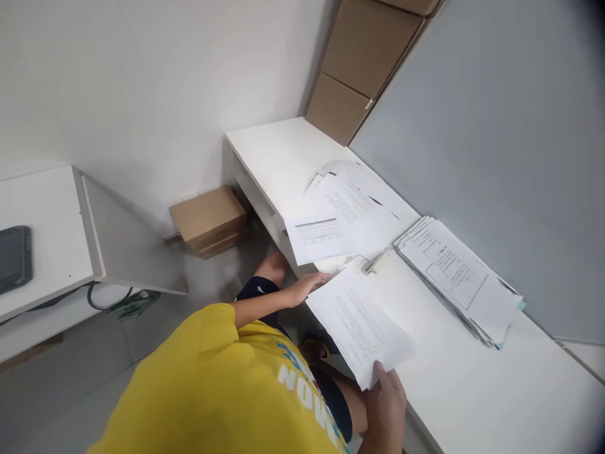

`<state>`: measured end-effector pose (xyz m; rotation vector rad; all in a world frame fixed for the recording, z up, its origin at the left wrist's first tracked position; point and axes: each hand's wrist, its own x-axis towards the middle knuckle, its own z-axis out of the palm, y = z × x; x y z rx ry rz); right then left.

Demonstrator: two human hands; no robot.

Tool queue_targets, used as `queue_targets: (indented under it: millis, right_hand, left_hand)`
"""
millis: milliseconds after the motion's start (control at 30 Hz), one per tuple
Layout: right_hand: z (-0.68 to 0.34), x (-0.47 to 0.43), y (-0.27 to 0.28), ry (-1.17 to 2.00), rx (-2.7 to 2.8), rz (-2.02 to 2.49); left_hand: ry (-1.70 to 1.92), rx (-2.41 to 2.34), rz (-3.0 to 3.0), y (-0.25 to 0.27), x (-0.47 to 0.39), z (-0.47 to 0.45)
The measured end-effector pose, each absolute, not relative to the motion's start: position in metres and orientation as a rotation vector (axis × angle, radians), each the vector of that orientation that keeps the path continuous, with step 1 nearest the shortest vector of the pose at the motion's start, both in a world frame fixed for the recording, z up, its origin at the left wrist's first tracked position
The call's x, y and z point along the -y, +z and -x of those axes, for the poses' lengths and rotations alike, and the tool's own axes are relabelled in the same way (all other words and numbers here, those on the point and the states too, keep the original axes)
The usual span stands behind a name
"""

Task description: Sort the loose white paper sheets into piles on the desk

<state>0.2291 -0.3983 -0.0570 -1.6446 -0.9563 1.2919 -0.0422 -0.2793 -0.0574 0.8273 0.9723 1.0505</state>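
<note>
A printed sheet of paper (359, 321), perhaps with more sheets under it, lies partly over the near edge of the white desk. My right hand (388, 400) grips its lower edge, thumb on top and the other fingers hidden beneath. At the opposite corner is my left hand (308, 288), its fingers stretched out along the sheet's edge; whether they touch it is hard to see. Just beyond this sheet rests a small metallic object (371, 267), too blurred to name. Loose printed papers (347, 208) are spread further along the desk, one jutting over the near edge.
A thick stack of papers (454, 271) lies against the grey partition (496, 157). Cardboard boxes (368, 50) stand at the desk's far end, and another cardboard box (208, 217) is on the floor. To the left, a second white desk (51, 208) holds a dark tablet-like device (14, 257).
</note>
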Motion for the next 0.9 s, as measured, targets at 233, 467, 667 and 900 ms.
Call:
queue_targets:
  millis: [233,467,667,900]
  right_hand:
    - [-0.205,0.354,-0.032,1.151,0.613,1.595]
    - [-0.204,0.307,-0.034,1.159,0.496,1.586]
    - [-0.209,0.292,-0.034,1.116,0.502,1.556]
    - [-0.217,0.272,-0.035,0.902,0.664,1.719]
  left_hand:
    - [0.923,-1.237,-1.269,-0.046,0.255,0.054]
    - [0.708,-1.447,-1.761,-0.018,0.195,0.039]
    - [0.637,-1.547,-2.054,-0.021,0.185,0.021]
    - [0.598,-1.45,-2.328,-0.024,0.185,0.025]
